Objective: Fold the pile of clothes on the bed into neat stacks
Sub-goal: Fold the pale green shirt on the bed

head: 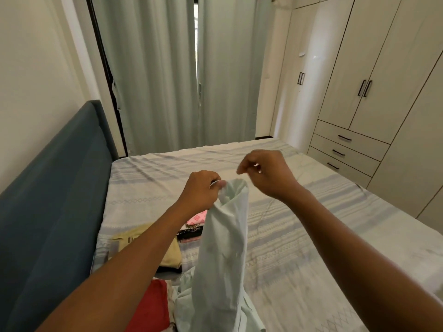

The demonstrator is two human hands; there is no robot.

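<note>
A: how many pieces?

B: one pale green garment (223, 248), top gripped in the left hand (200, 190), hanging over the bed (311, 236) near its left edge. Right hand (266, 171) just beside, fingers curled on nothing. Four more along the headboard (55, 200) edge: tan piece (134, 238), pink piece (197, 218), black piece (189, 232), red piece (151, 305). Right half's open sheet.

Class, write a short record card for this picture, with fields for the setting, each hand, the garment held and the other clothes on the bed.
Setting: bedroom, striped sheet, blue headboard, curtains
Left hand: grips the top of the pale green garment
Right hand: raised, fingers curled, apart from the garment, nothing visible in it
Held garment: hangs down, lower end bunched
Other clothes: tan garment, red garment, pink patterned piece, all left of the held one
</note>
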